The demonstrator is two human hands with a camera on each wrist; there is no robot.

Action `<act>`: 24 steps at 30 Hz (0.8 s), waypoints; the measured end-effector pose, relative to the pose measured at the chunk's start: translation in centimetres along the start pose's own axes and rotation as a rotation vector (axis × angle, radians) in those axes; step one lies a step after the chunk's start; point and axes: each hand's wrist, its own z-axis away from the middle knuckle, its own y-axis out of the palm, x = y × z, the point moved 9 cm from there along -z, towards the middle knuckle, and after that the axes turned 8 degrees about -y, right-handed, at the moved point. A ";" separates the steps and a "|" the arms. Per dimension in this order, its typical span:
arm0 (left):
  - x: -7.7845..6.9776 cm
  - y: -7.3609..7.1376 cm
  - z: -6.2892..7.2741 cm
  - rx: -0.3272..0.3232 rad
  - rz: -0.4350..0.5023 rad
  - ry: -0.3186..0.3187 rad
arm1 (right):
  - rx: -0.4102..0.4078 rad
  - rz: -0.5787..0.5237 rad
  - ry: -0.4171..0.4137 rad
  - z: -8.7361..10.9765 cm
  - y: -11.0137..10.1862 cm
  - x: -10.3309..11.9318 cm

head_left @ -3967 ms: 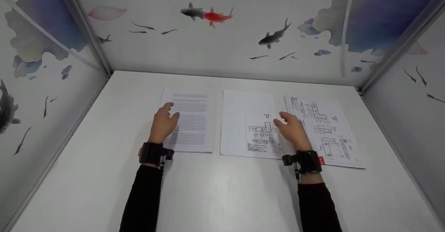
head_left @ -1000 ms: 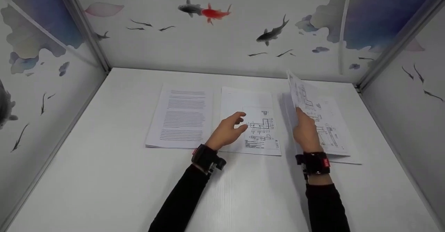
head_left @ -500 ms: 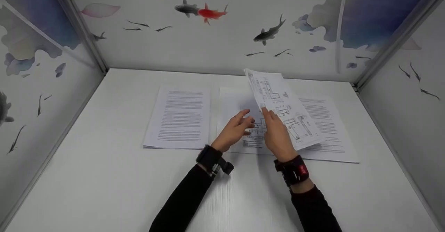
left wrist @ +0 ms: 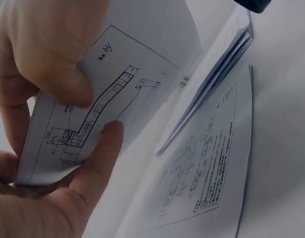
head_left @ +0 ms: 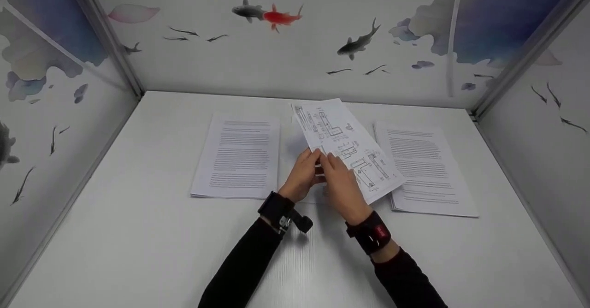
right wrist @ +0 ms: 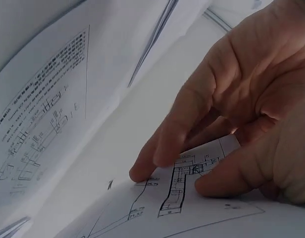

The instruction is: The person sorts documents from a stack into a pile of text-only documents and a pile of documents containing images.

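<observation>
Both hands meet at the left edge of a raised paper printed with technical drawings (head_left: 350,149), which slants over the middle of the table. My right hand (head_left: 343,188) pinches that edge, thumb hidden under the paper in the head view. Fingertips close beside it, my left hand (head_left: 299,179) also pinches the edge. In the left wrist view, fingers (left wrist: 100,153) press on the drawn face of the paper (left wrist: 108,99). The right wrist view shows a thumb (right wrist: 227,178) and fingers on the drawing paper (right wrist: 192,208). Partly covered below lies the middle paper (head_left: 286,172).
A stack of text pages (head_left: 237,160) lies on the left of the white table (head_left: 138,234). Another stack with a text page on top (head_left: 424,169) lies on the right. Printed panels (head_left: 286,59) close in the back and sides.
My right hand has lifted the drawing paper off the right stack and carried it left, uncovering a text page. My left hand has moved from the left stack to the middle and taken the paper's edge.
</observation>
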 end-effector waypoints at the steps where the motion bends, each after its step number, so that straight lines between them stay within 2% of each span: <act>1: 0.1 -0.2 -0.1 -0.019 -0.002 0.003 | -0.016 -0.003 -0.014 -0.1 0.0 0.1; 5: 0.0 -1.2 -0.4 -0.067 -0.001 0.037 | -0.083 -0.018 -0.074 -0.3 0.1 0.0; 8: -0.5 -1.7 -0.4 -0.073 0.010 0.071 | -0.072 -0.054 -0.068 -0.4 0.3 -0.5; 13: -1.4 -2.6 -0.3 -0.080 0.018 0.119 | 0.015 -0.168 0.038 -0.4 0.6 -2.9; 19: -2.6 -3.7 -0.1 -0.072 -0.010 0.172 | 0.040 -0.239 0.137 -0.1 0.0 -7.7; 24: -2.9 -4.5 0.0 -0.057 -0.052 0.171 | 0.064 -0.373 0.306 0.9 -0.3 -12.1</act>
